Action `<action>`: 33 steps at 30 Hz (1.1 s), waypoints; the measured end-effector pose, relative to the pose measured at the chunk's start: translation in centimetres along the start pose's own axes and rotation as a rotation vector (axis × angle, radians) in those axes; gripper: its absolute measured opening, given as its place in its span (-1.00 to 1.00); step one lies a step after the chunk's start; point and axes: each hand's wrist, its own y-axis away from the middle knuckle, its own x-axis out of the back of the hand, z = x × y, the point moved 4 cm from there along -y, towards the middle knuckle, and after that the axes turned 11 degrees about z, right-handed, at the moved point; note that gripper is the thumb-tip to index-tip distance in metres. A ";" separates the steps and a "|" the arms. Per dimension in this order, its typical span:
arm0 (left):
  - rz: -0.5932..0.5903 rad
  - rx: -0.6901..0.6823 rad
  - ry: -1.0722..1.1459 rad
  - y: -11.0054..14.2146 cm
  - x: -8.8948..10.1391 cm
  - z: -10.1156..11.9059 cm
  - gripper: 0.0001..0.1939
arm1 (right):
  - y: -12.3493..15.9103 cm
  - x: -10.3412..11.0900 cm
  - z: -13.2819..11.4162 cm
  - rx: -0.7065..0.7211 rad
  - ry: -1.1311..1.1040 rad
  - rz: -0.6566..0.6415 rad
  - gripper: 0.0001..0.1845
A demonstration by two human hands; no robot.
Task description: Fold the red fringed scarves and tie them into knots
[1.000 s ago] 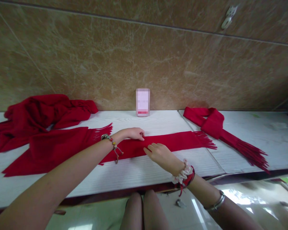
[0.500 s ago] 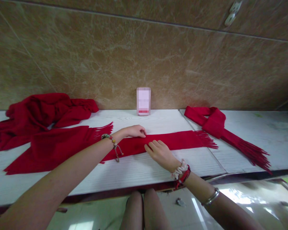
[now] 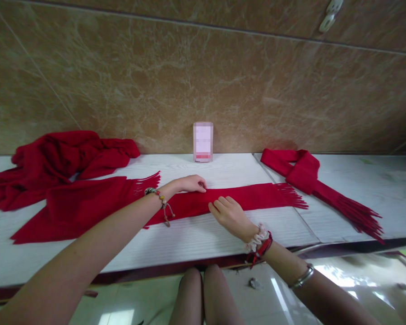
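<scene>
A long red fringed scarf [image 3: 257, 196] lies flat across the white table [image 3: 189, 243], folded lengthwise into a narrow strip. My left hand [image 3: 191, 183] rests on its far edge near the middle, fingers curled down against the cloth. My right hand [image 3: 228, 212] presses on the near edge just beside it, fingers bent onto the fabric. Both wrists wear bracelets. The scarf's right fringe [image 3: 294, 196] spreads toward the table seam.
A heap of red scarves [image 3: 64, 155] lies at the back left, with one spread flat [image 3: 77, 205] in front of it. A knotted red scarf [image 3: 304, 174] lies at the right. A small pink card stand [image 3: 203, 141] leans on the marble wall. My knees [image 3: 203, 293] show below the table edge.
Both hands stay on the scarf's middle; the right hand has shifted slightly right and up along the near edge. The view has drifted a little.
</scene>
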 end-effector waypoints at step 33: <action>-0.100 -0.009 0.869 -11.3 -3.5 15.2 -0.69 | 11.5 6.2 12.8 -0.665 -0.083 0.185 -0.53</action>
